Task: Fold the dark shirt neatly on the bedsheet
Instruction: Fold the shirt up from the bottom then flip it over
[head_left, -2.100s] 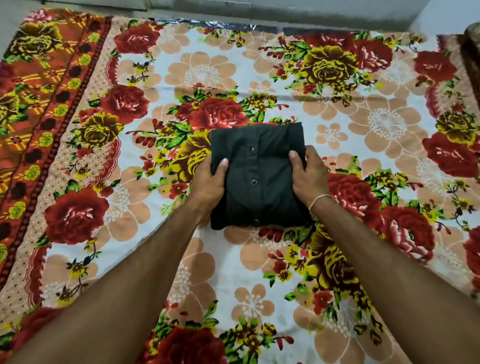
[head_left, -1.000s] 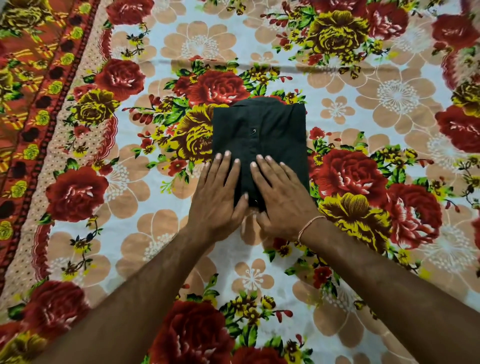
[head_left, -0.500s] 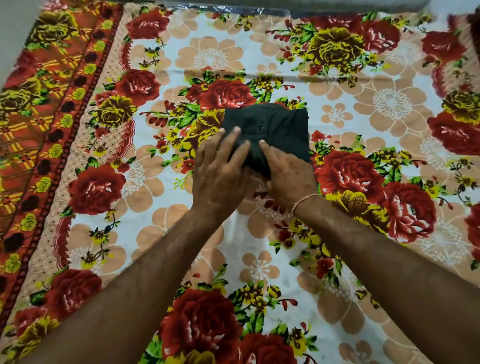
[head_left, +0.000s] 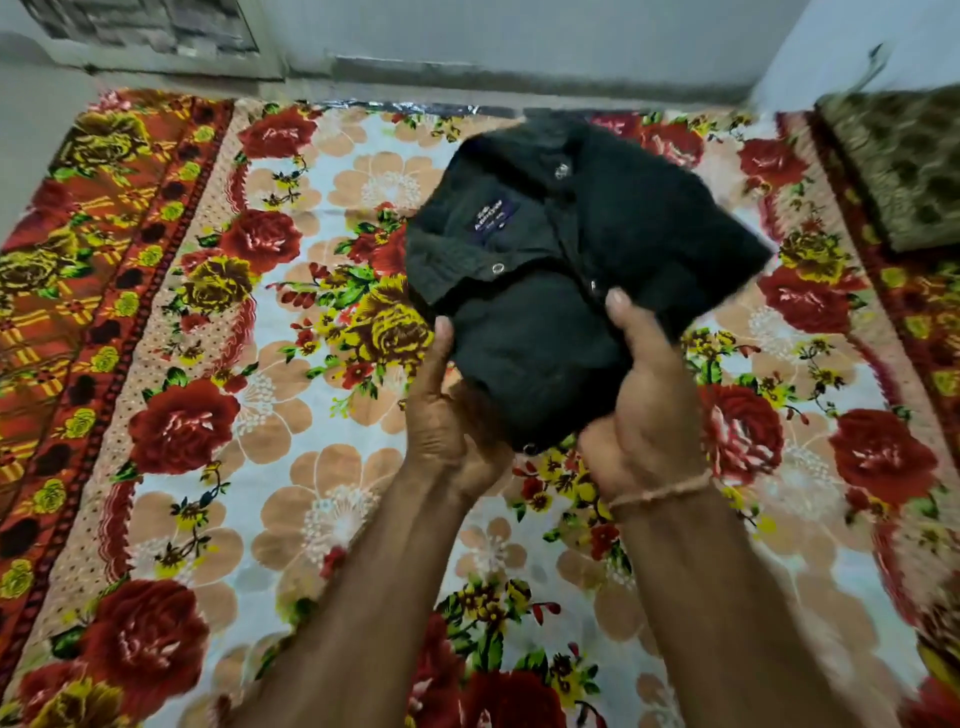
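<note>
Both hands grip the folded dark shirt (head_left: 566, 270) from underneath at its near end. The left hand (head_left: 447, 415) cups the shirt's near left corner, thumb laid up along the left edge and the fingers tucked out of sight beneath the cloth. The right hand (head_left: 641, 410) clamps the near right side, thumb pressed on top of the fabric beside a small snap button, the other fingers hidden under the bundle. A thin thread bracelet (head_left: 660, 493) circles the right wrist.

The shirt itself is a thick folded bundle, its far end tilted up and away from the hands; whether any part touches the cloth below cannot be told. Its collar lies open on top toward the left, showing a dark label (head_left: 493, 218) with pale lettering too small to read. Snap buttons show along the front placket, and one more at the near lower edge between the two hands.

Under the shirt spreads the bedsheet (head_left: 311, 499), pale with large red roses, yellow blooms and peach flowers, with an orange and red patterned border to the shirt's left. To the shirt's right, at the sheet's far right corner, lies a brownish-green patterned cushion (head_left: 904, 166). Beyond the shirt, a grey wall (head_left: 519, 47) runs along the sheet's far edge.
</note>
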